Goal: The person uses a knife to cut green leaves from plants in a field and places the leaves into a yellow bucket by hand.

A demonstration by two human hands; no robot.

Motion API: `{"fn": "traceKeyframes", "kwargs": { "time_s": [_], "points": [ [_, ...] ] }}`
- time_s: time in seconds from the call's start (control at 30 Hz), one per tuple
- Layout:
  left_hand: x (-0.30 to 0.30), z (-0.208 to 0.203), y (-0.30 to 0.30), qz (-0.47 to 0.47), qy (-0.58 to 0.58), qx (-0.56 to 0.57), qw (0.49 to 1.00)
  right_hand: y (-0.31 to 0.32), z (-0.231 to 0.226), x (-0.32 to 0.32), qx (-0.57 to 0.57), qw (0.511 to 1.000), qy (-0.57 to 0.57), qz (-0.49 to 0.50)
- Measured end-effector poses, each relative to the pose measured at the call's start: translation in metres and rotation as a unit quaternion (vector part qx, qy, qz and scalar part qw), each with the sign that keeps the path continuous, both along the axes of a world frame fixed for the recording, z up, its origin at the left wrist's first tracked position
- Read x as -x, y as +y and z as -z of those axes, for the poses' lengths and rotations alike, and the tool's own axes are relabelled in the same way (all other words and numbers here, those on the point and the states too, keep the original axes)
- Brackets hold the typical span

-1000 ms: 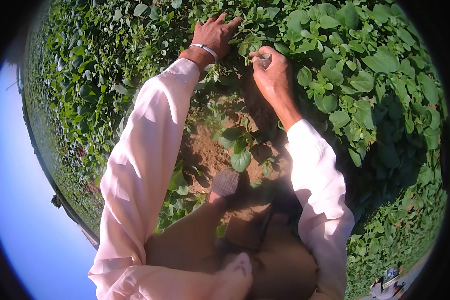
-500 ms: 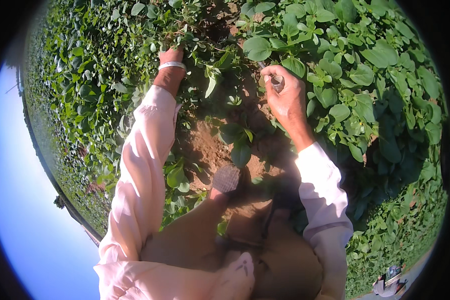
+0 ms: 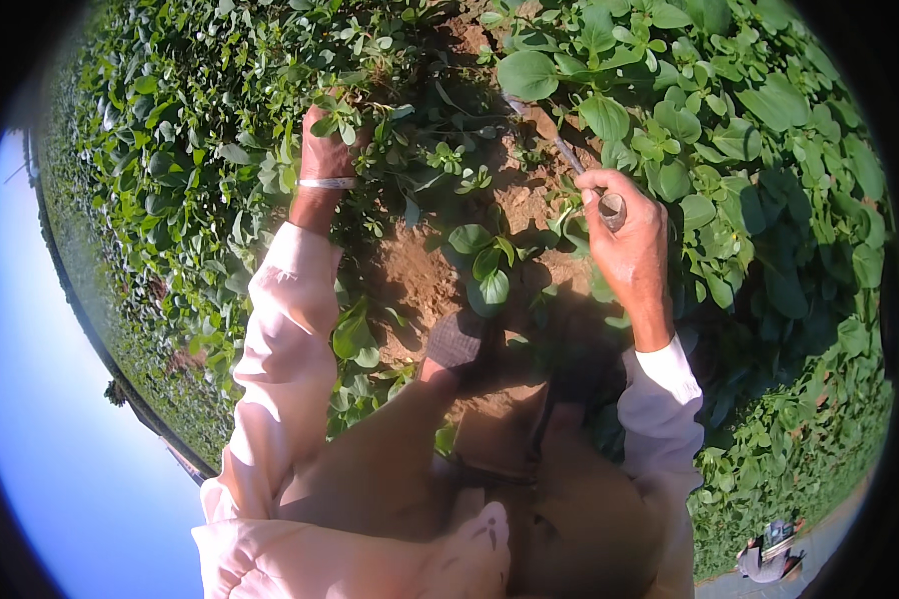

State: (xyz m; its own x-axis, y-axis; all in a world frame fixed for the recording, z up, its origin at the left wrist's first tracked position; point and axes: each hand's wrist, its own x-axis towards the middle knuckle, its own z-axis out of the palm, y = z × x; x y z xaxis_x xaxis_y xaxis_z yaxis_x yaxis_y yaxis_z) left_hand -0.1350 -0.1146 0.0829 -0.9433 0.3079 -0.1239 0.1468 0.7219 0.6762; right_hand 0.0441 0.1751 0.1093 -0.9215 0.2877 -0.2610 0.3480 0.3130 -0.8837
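Observation:
My right hand (image 3: 627,232) is closed around the handle (image 3: 612,208) of a hand weeding tool. Its thin metal shaft (image 3: 567,153) slants forward and left to the soil, where leaves partly cover the working end. Farther left, my left hand (image 3: 328,150), with a pale bangle (image 3: 327,183) at the wrist, is closed on a clump of leafy stems (image 3: 370,105). Leaves overlap that hand and hide its fingertips. Between my hands, a small broad-leaved plant (image 3: 484,262) grows from brown soil (image 3: 417,272).
Dense broad-leaved plants (image 3: 769,105) grow along the right, and smaller-leaved growth (image 3: 185,190) covers the left. My foot (image 3: 456,339) rests on the soil below the small plant. A pale path (image 3: 819,554) with some objects (image 3: 766,559) on it lies at the lower right.
My right hand has drawn back and to the right with the tool, exposing more of its shaft. My left hand has come slightly back toward me, with leaves over it.

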Motion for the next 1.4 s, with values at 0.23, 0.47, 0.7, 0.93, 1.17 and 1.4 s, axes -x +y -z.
{"fn": "traceKeyframes", "kwargs": {
  "time_s": [0.23,0.47,0.7,0.93,1.17,1.4],
  "points": [
    [-0.003,0.006,0.095,0.281,0.123,0.173,0.936,-0.022,0.033,0.037,-0.045,0.997,0.059,-0.026],
    [0.006,0.021,0.088,0.275,0.136,0.334,0.891,-0.006,0.010,0.012,0.001,1.000,0.008,0.014],
    [-0.007,0.032,0.048,0.297,0.155,0.166,0.928,0.006,-0.010,-0.035,-0.005,0.998,-0.054,-0.031],
    [-0.033,0.018,0.105,0.312,0.145,0.369,0.863,-0.024,0.038,-0.003,0.089,0.993,-0.002,0.075],
    [0.001,-0.005,0.037,0.028,-0.152,0.016,0.988,0.003,0.010,-0.040,0.127,0.985,-0.019,0.112],
    [-0.011,-0.033,-0.074,0.202,-0.061,0.141,0.967,-0.011,-0.004,-0.055,0.064,0.997,-0.020,-0.023]
  ]
}}
